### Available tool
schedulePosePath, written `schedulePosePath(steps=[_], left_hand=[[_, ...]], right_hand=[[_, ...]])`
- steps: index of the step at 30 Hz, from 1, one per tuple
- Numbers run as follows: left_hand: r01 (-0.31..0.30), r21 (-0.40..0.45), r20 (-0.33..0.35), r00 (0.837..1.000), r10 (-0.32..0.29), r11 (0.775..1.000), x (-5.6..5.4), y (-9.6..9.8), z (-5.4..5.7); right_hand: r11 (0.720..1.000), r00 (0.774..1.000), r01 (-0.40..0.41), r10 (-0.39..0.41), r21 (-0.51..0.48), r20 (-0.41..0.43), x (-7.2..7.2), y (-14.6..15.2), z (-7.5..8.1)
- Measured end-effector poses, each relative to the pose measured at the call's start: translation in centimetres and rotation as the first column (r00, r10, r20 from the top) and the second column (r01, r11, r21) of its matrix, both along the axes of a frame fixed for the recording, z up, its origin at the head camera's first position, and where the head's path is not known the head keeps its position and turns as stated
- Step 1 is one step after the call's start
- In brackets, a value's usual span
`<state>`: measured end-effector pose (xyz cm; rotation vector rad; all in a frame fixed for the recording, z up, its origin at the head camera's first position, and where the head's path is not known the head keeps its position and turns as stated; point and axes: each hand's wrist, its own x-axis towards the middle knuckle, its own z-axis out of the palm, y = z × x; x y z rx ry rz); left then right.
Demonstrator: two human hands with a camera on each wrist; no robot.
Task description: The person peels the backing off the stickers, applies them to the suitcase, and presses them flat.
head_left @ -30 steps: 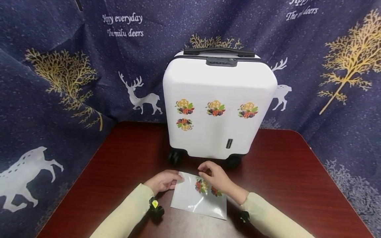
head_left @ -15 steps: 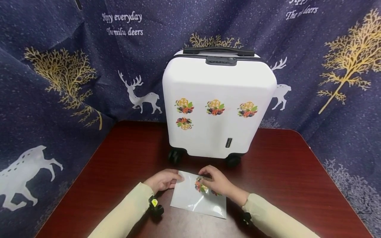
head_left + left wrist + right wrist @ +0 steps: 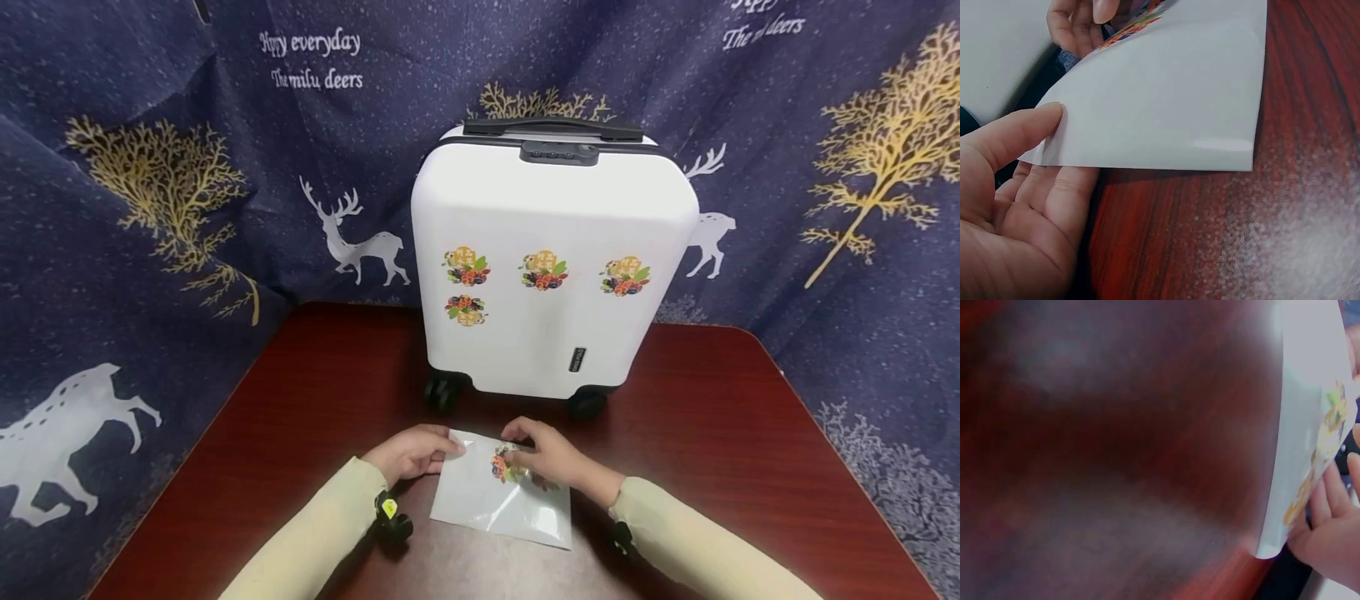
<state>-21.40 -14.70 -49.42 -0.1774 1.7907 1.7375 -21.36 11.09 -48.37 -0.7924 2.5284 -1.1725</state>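
Note:
A glossy white sticker sheet (image 3: pixel 474 497) with printed fruit stickers lies slightly tilted above the table. My left hand (image 3: pixel 411 454) pinches its upper left corner, the thumb on the front face and the fingers beneath, as the left wrist view shows. At the far edge, my right hand (image 3: pixel 553 457) curls round the sheet, with fingers behind it and the thumb over a fruit sticker (image 3: pixel 498 463). Part of that sticker is hidden by the thumb. The sheet bows between both hands; in the right wrist view its printed face (image 3: pixel 1329 434) appears edge-on.
A white suitcase (image 3: pixel 555 208) with black wheels stands behind the sheet on the dark red table (image 3: pixel 337 383). Several fruit stickers (image 3: pixel 545 271) are on its front, one of them upside down. A blue curtain (image 3: pixel 360 133) with deer and trees hangs behind.
My right hand has come down a little towards me onto the sheet, and its thumb now covers part of the sticker. The left hand keeps its hold on the corner.

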Motion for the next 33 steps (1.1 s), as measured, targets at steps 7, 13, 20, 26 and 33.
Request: schedulePosePath(steps=[7, 13, 20, 26, 33], left_hand=[[0.010, 0.004, -0.003, 1.000, -0.010, 1.000, -0.1, -0.2, -0.1], [0.075, 0.024, 0.028, 0.997, -0.075, 0.997, -0.5, 0.1, -0.1], [0.263, -0.029, 0.019, 0.965, -0.263, 0.964, -2.0, 1.4, 0.3], [0.375, -0.042, 0.011, 0.927, -0.374, 0.926, -3.3, 2.6, 0.4], [0.415, -0.133, 0.025, 0.909, -0.415, 0.900, -3.9, 3.2, 0.7]], right_hand=[[0.998, 0.995, -0.029, 0.035, -0.062, 0.091, -1.4, 0.1, -0.1], [0.997, 0.986, -0.047, 0.056, -0.062, 0.156, -2.0, 0.5, -0.2], [0.998, 0.976, -0.061, 0.065, -0.025, 0.207, -2.6, 1.3, -0.2], [0.997, 0.952, -0.034, 0.053, -0.068, 0.303, -2.6, 1.6, 0.0], [0.997, 0.946, -0.041, 0.059, -0.065, 0.318, -2.4, 1.2, 0.0]])
